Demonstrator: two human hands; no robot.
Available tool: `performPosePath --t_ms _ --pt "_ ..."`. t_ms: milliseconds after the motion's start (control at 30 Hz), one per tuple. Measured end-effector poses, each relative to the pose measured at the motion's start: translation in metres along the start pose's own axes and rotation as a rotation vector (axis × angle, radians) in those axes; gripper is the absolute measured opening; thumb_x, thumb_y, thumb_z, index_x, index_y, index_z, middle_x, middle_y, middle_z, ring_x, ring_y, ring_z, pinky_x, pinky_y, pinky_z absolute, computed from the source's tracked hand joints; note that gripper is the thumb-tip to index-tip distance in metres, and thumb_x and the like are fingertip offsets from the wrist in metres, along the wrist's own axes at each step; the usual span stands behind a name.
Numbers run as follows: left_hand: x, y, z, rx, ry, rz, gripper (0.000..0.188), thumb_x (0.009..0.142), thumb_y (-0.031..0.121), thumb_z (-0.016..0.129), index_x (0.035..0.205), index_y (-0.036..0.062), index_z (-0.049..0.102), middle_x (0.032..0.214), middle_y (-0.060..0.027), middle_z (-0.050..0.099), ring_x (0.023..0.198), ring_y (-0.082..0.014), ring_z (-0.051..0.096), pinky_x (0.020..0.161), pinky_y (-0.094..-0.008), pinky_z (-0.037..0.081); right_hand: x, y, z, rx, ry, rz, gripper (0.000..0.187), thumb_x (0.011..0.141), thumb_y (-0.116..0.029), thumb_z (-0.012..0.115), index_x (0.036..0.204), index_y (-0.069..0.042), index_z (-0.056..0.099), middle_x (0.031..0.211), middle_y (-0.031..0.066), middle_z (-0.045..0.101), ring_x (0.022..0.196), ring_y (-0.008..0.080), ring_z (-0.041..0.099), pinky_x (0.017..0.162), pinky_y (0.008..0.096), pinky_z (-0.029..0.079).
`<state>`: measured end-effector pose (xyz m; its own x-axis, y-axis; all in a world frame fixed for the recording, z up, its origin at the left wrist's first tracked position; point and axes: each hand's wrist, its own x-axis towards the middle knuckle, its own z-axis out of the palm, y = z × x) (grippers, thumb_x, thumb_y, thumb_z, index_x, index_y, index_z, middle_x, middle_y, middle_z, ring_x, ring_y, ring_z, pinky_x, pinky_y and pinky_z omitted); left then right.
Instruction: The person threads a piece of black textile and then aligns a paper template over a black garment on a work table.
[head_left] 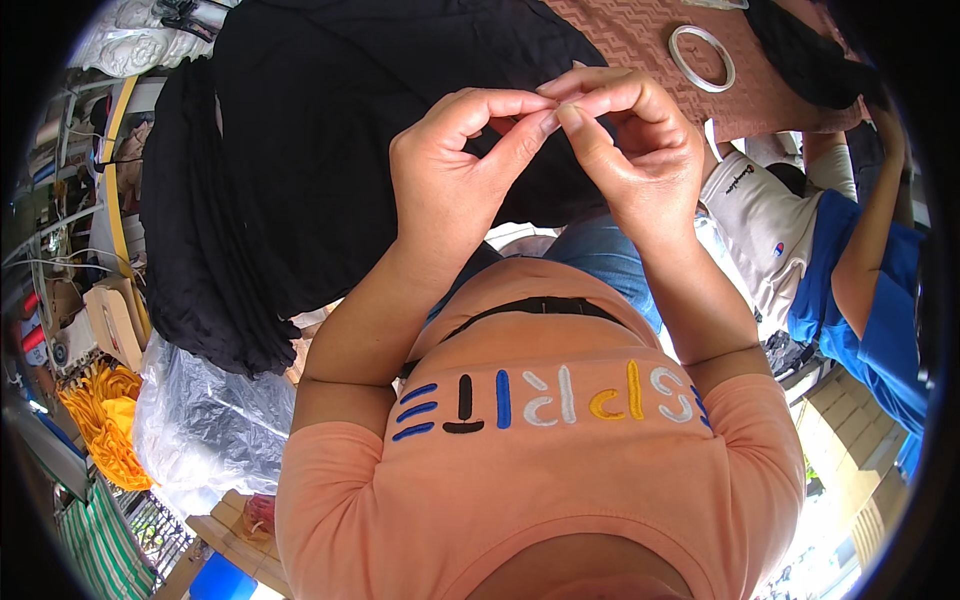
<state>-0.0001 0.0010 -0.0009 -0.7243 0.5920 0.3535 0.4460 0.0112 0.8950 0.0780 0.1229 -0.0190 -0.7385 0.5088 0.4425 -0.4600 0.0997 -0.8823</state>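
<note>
Bare left hand (447,165) and bare right hand (655,165), each with thumb and forefinger pinched together, fingertips meeting before soft black draped cloth (320,150); any object pinched cannot be discerned.

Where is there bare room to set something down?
On the reddish-brown zigzag cloth: one patch between the spread black fabric and the slim white ring, another between that ring and the crumpled dark cloth. Crowded: over the fabric, where the bare left hand and bare right hand meet.
</note>
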Motion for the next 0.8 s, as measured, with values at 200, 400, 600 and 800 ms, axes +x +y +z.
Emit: performPosePath --t_ms 200,400,600,800 --pt "-0.0004 -0.0001 0.0000 0.003 0.002 0.002 0.011 0.079 0.003 0.069 0.090 0.0013 0.068 0.076 0.0013 0.063 0.066 -0.0020 0.049 0.059 -0.0161 0.038 -0.0001 0.0005 0.0002 0.023 -0.001 0.008 0.010 0.077 0.006 0.063 0.084 -0.001 0.059 0.091 0.0094 0.064 0.083 0.0104 0.059 0.074 0.0224 0.047" --pt "0.0006 0.0000 -0.0004 0.011 0.000 0.010 0.011 0.079 0.003 0.069 0.089 0.0012 0.068 0.076 0.0013 0.063 0.066 -0.0019 0.049 0.059 -0.0159 0.038 -0.0001 0.0000 0.0007 0.027 -0.001 0.010 0.010 0.077 0.006 0.063 0.084 -0.001 0.059 0.091 0.0095 0.064 0.083 0.0106 0.059 0.075 0.0226 0.047" --pt "0.0004 0.0002 -0.0002 -0.020 0.000 -0.023 0.011 0.079 0.003 0.069 0.090 0.0014 0.068 0.076 0.0015 0.064 0.065 -0.0015 0.048 0.058 -0.0153 0.038 0.0001 0.0012 0.0002 0.023 -0.005 0.007 0.010 0.077 0.006 0.063 0.083 -0.001 0.059 0.091 0.0095 0.064 0.084 0.0108 0.059 0.075 0.0229 0.047" --pt "0.0005 -0.0014 -0.0004 0.001 0.004 -0.011 0.011 0.079 0.003 0.069 0.090 0.0016 0.068 0.077 0.0012 0.064 0.066 -0.0019 0.049 0.059 -0.0159 0.039 0.0009 0.0009 0.0008 0.015 -0.003 0.007 0.010 0.077 0.006 0.063 0.083 -0.001 0.059 0.091 0.0096 0.064 0.084 0.0108 0.059 0.075 0.0227 0.047"
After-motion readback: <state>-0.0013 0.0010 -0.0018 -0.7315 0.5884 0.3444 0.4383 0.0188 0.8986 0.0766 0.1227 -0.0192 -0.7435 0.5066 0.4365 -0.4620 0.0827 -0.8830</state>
